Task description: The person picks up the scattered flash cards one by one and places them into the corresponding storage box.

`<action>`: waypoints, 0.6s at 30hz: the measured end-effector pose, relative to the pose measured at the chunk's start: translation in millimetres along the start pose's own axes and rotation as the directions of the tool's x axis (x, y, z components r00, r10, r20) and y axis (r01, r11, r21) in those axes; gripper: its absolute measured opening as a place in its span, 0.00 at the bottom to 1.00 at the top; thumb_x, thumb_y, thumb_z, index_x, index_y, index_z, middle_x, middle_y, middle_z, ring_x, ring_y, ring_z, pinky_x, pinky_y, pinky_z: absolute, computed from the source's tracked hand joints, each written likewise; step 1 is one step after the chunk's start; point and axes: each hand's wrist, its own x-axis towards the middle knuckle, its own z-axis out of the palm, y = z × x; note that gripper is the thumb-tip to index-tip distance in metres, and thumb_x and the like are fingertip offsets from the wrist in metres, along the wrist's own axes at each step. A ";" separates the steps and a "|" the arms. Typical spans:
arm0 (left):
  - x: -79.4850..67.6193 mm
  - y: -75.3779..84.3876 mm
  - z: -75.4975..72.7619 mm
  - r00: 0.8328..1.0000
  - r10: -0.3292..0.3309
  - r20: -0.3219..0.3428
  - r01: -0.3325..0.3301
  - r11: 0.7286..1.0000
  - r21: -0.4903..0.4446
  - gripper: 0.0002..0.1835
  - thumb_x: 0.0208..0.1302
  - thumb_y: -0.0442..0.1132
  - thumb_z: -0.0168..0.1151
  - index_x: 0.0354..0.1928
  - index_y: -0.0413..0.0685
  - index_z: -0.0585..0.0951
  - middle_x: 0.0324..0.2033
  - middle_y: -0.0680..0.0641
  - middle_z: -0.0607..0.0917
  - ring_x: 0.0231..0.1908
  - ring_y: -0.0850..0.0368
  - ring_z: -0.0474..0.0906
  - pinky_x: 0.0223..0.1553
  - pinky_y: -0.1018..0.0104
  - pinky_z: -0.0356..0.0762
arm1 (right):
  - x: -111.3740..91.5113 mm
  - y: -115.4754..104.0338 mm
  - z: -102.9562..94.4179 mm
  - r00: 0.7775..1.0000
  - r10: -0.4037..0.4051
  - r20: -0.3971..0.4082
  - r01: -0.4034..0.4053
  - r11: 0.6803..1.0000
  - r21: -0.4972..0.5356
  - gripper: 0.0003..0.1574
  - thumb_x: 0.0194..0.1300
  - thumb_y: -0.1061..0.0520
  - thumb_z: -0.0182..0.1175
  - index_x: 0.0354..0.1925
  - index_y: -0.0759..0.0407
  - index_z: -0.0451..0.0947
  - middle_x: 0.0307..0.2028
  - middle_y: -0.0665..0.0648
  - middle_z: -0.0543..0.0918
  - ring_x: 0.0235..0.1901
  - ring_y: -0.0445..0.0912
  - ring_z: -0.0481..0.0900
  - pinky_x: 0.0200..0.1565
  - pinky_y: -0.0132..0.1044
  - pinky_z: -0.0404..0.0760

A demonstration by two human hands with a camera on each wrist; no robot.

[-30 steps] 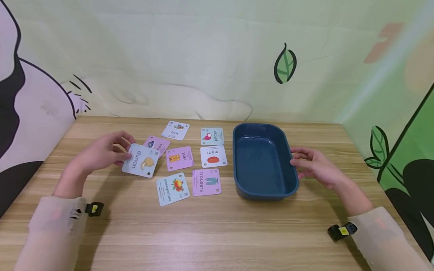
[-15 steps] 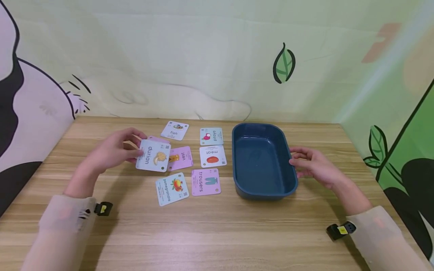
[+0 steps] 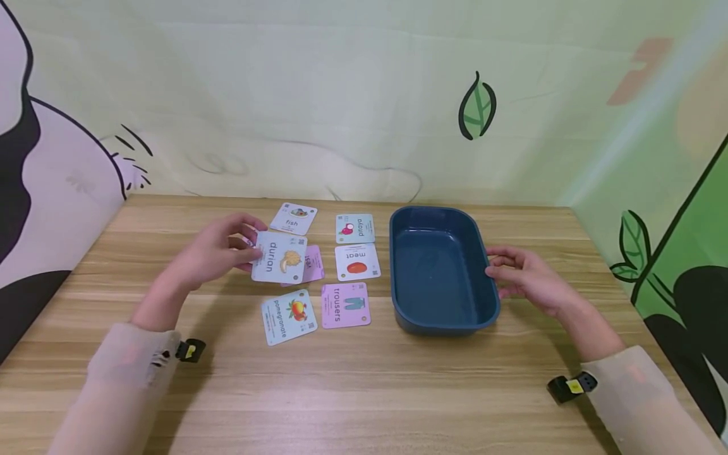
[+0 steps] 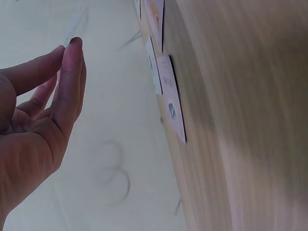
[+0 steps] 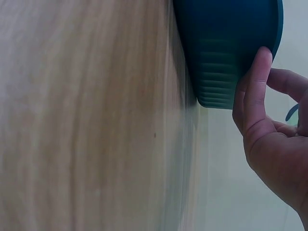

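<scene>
Nearest on the desk [image 3: 364, 392], the pomegranate card [image 3: 289, 317] and the trousers card [image 3: 345, 306] lie side by side, face up. Just past them, the person's left hand [image 3: 218, 253] pinches the durian card [image 3: 279, 258] at its left edge, a slim grip of thumb and fingertips, holding it raised above the desk; seen from the head, it hides part of the vest card [image 3: 313, 264]. Carried too low, it could drag the vest card askew, and too light a pinch would probably let it slip. To the right stands the dark-blue tub [image 3: 443, 272], upright; the right hand [image 3: 529, 278] rests its fingertips against the outer wall near the rim, apparently without clasping it, so a hard push might shift the tub. Beyond the trousers card lies the meat card [image 3: 357, 262], then the pitaya card [image 3: 355, 229], and farthest back the fish card [image 3: 294, 218].
</scene>
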 end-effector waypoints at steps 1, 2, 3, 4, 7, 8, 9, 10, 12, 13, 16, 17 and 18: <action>0.9 0.1 1.5 1.000 0.003 0.000 -0.003 1.000 -0.010 0.22 0.67 0.21 0.62 0.61 0.32 0.71 0.46 0.33 0.75 0.42 0.42 0.81 0.39 0.58 0.87 | -0.1 -0.1 0.1 1.000 0.000 -0.001 0.000 1.000 0.001 0.37 0.77 0.59 0.57 0.73 0.76 0.56 0.50 0.62 0.71 0.43 0.44 0.78 0.38 0.38 0.85; 1.7 0.4 2.9 1.000 0.006 0.000 -0.006 1.000 -0.020 0.22 0.67 0.21 0.62 0.61 0.31 0.71 0.46 0.33 0.75 0.42 0.42 0.81 0.39 0.58 0.87 | -0.2 -0.2 0.2 1.000 0.001 -0.002 -0.001 1.000 0.001 0.37 0.77 0.59 0.57 0.73 0.75 0.56 0.50 0.62 0.71 0.43 0.44 0.78 0.38 0.38 0.85; 2.7 0.2 4.4 1.000 0.008 0.002 -0.008 1.000 -0.027 0.22 0.67 0.21 0.62 0.61 0.31 0.71 0.46 0.33 0.75 0.42 0.43 0.81 0.39 0.58 0.87 | -0.3 -0.3 0.2 1.000 0.002 -0.002 -0.002 1.000 0.002 0.37 0.77 0.59 0.57 0.73 0.75 0.56 0.50 0.62 0.72 0.43 0.44 0.78 0.38 0.38 0.85; 3.5 0.3 5.8 1.000 0.008 0.001 -0.008 0.999 -0.035 0.22 0.67 0.21 0.62 0.61 0.31 0.71 0.46 0.33 0.75 0.43 0.42 0.81 0.40 0.57 0.87 | -0.2 -0.6 0.4 1.000 0.004 -0.002 -0.004 1.000 0.003 0.37 0.77 0.59 0.57 0.73 0.75 0.56 0.50 0.62 0.72 0.43 0.44 0.78 0.38 0.38 0.85; 6.2 0.7 10.0 1.000 0.005 -0.001 -0.005 0.999 -0.054 0.22 0.67 0.21 0.62 0.62 0.32 0.71 0.46 0.33 0.75 0.43 0.43 0.81 0.40 0.57 0.87 | -0.4 -1.6 0.7 1.000 0.007 0.000 -0.007 1.000 0.002 0.37 0.77 0.59 0.58 0.73 0.75 0.56 0.50 0.61 0.72 0.43 0.44 0.78 0.39 0.38 0.86; 7.3 0.7 11.5 1.000 0.004 -0.001 -0.004 0.998 -0.060 0.22 0.67 0.21 0.62 0.62 0.32 0.70 0.46 0.33 0.75 0.43 0.43 0.80 0.40 0.57 0.87 | -0.5 -1.9 0.8 1.000 0.008 0.000 -0.008 1.000 0.002 0.37 0.77 0.59 0.58 0.73 0.75 0.56 0.50 0.61 0.71 0.43 0.44 0.78 0.39 0.38 0.86; 8.4 0.9 13.1 1.000 0.003 -0.002 -0.003 0.998 -0.067 0.23 0.67 0.21 0.62 0.62 0.32 0.70 0.46 0.33 0.74 0.43 0.43 0.80 0.40 0.57 0.87 | -0.5 -2.1 0.8 1.000 0.009 0.001 -0.009 1.000 0.003 0.37 0.77 0.59 0.57 0.73 0.75 0.55 0.50 0.62 0.71 0.43 0.44 0.78 0.39 0.38 0.86; 9.3 1.0 14.6 1.000 0.003 -0.003 -0.003 0.997 -0.074 0.23 0.67 0.21 0.62 0.61 0.31 0.70 0.46 0.33 0.74 0.43 0.43 0.80 0.40 0.57 0.87 | -0.6 -2.5 1.0 1.000 0.009 0.001 -0.009 1.000 0.003 0.37 0.77 0.59 0.57 0.73 0.75 0.55 0.51 0.62 0.71 0.43 0.44 0.78 0.39 0.38 0.86; 11.5 1.0 17.8 1.000 0.005 -0.005 -0.005 0.997 -0.081 0.22 0.66 0.20 0.62 0.61 0.31 0.70 0.46 0.33 0.74 0.42 0.42 0.80 0.39 0.57 0.87 | -0.6 -2.8 0.8 1.000 0.011 -0.001 -0.011 1.000 0.005 0.37 0.77 0.59 0.57 0.73 0.75 0.56 0.51 0.62 0.71 0.43 0.44 0.78 0.38 0.38 0.86; 12.3 1.3 19.4 1.000 0.005 -0.004 -0.005 0.996 -0.085 0.22 0.66 0.20 0.62 0.61 0.31 0.70 0.46 0.33 0.74 0.42 0.42 0.79 0.39 0.56 0.87 | -0.7 -2.9 0.8 1.000 0.011 -0.001 -0.011 1.000 0.005 0.37 0.77 0.59 0.57 0.73 0.75 0.56 0.50 0.62 0.71 0.43 0.44 0.78 0.38 0.38 0.86; 15.2 2.0 24.4 1.000 0.003 -0.004 -0.004 0.995 -0.097 0.22 0.66 0.20 0.61 0.61 0.31 0.70 0.46 0.33 0.74 0.41 0.42 0.79 0.39 0.56 0.87 | -1.0 -3.3 0.7 1.000 0.011 0.000 -0.011 1.000 0.006 0.37 0.77 0.59 0.57 0.73 0.75 0.55 0.50 0.62 0.71 0.43 0.44 0.78 0.38 0.38 0.85; 16.1 2.8 26.3 1.000 0.001 -0.004 -0.002 0.995 -0.102 0.22 0.66 0.20 0.61 0.61 0.31 0.70 0.46 0.33 0.74 0.41 0.42 0.79 0.39 0.56 0.87 | -1.1 -3.3 0.5 1.000 0.010 0.000 -0.010 1.000 0.007 0.37 0.77 0.59 0.57 0.73 0.75 0.55 0.50 0.62 0.71 0.43 0.44 0.78 0.38 0.38 0.85; 17.2 3.4 28.2 1.000 0.000 -0.005 0.000 0.994 -0.110 0.22 0.67 0.20 0.61 0.61 0.31 0.69 0.46 0.33 0.73 0.42 0.42 0.79 0.39 0.56 0.87 | -1.2 -3.4 0.6 1.000 0.010 0.000 -0.010 1.000 0.007 0.37 0.77 0.59 0.57 0.73 0.75 0.55 0.50 0.62 0.71 0.42 0.44 0.78 0.38 0.37 0.85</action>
